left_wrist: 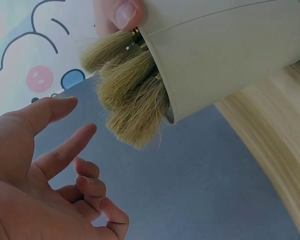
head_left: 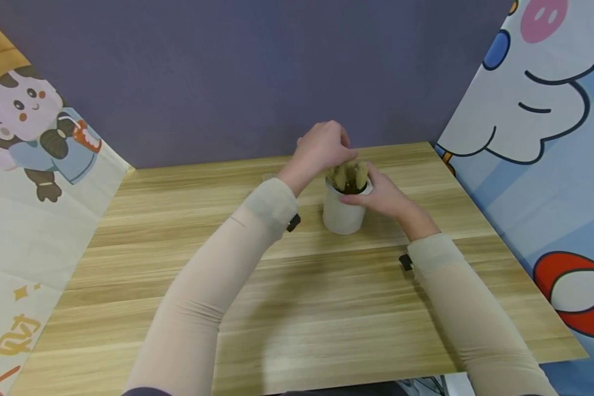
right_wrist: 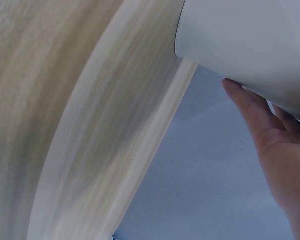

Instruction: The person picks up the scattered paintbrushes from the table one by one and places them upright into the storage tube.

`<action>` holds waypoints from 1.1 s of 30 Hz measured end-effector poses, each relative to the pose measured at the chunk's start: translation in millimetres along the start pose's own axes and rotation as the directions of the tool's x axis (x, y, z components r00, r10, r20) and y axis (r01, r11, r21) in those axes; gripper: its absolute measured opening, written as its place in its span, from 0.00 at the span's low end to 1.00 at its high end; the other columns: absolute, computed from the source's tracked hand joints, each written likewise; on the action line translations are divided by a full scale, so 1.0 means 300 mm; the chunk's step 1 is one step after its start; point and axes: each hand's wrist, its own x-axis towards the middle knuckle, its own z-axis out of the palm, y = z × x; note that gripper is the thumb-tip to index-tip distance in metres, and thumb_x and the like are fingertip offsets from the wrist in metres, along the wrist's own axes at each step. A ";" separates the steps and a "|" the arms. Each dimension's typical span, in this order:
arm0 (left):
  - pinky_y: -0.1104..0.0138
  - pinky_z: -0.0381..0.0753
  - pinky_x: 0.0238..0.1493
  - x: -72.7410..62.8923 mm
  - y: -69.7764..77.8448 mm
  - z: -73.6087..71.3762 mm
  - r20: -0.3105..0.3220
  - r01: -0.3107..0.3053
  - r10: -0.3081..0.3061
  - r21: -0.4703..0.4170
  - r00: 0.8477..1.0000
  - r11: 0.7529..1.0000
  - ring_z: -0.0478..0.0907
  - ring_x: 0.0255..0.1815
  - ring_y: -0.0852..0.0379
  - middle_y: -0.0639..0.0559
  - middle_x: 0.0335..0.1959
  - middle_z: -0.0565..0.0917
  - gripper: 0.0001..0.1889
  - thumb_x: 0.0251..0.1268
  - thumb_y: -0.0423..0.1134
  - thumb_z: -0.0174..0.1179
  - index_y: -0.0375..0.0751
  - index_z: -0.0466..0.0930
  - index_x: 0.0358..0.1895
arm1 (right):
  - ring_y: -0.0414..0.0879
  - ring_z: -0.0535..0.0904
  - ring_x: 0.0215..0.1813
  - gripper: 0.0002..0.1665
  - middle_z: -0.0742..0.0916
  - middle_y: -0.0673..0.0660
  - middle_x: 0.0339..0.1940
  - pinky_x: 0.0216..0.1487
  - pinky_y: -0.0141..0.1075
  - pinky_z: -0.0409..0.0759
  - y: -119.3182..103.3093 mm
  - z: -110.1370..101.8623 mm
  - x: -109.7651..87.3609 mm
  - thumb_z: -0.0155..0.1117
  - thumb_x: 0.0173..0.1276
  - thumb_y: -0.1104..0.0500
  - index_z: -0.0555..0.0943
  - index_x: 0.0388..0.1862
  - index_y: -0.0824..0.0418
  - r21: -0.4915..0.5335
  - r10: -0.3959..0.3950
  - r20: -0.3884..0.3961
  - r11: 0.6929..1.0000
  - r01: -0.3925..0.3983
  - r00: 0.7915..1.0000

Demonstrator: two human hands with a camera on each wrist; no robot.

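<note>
A white cylindrical holder [head_left: 341, 214] stands on the table, with several bristle brushes [head_left: 348, 177] in it, tan bristles upward. My right hand [head_left: 386, 192] grips the holder at its upper right side, thumb near the front of the rim. In the right wrist view its fingers lie along the holder's white wall [right_wrist: 240, 40]. Over the brushes hovers my left hand [head_left: 322, 147]. The left wrist view shows that hand's thumb and forefinger apart, just short of the bristles [left_wrist: 132, 95], with nothing between them. The brush handles are hidden inside the holder.
The wood-grain table [head_left: 178, 264] meets a blue-grey wall [head_left: 227, 82] at the back. Cartoon-printed panels stand left [head_left: 44, 137] and right [head_left: 539, 181]. Something pale and see-through [head_left: 269, 176] lies partly behind my left wrist; its kind is unclear.
</note>
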 end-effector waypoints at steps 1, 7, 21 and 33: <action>0.37 0.63 0.78 -0.001 -0.002 0.001 0.001 -0.002 0.002 0.000 1.000 1.000 0.82 0.57 0.57 0.59 0.58 0.88 0.13 0.77 0.54 0.64 0.53 0.89 0.50 | 0.59 0.66 0.82 0.66 0.68 0.58 0.84 0.80 0.64 0.66 -0.002 0.001 0.000 0.79 0.65 0.37 0.47 0.89 0.45 -0.002 0.005 0.002 1.000 -0.005 1.000; 0.37 0.64 0.78 -0.012 -0.021 -0.012 -0.003 -0.001 0.001 -0.025 1.000 1.000 0.82 0.59 0.56 0.58 0.59 0.88 0.12 0.76 0.53 0.65 0.53 0.90 0.51 | 0.60 0.64 0.84 0.68 0.66 0.58 0.85 0.81 0.64 0.64 -0.009 0.004 0.000 0.79 0.64 0.35 0.46 0.90 0.45 0.001 0.017 0.003 1.000 -0.017 1.000; 0.52 0.79 0.68 -0.066 -0.189 -0.173 -0.033 0.094 -0.095 -0.028 0.995 0.995 0.73 0.76 0.51 0.54 0.79 0.73 0.24 0.72 0.61 0.66 0.53 0.85 0.62 | 0.63 0.56 0.88 0.73 0.59 0.61 0.89 0.82 0.66 0.60 -0.015 0.007 0.000 0.79 0.62 0.32 0.41 0.91 0.46 -0.029 0.072 -0.013 0.997 -0.072 0.997; 0.44 0.75 0.72 -0.111 -0.514 -0.168 0.007 0.231 -0.231 -0.084 0.973 0.969 0.67 0.80 0.40 0.42 0.85 0.64 0.25 0.74 0.55 0.67 0.44 0.82 0.65 | 0.66 0.49 0.89 0.68 0.51 0.64 0.91 0.82 0.70 0.57 -0.008 0.011 -0.004 0.79 0.63 0.33 0.45 0.89 0.42 -0.047 0.072 -0.050 0.996 -0.074 0.996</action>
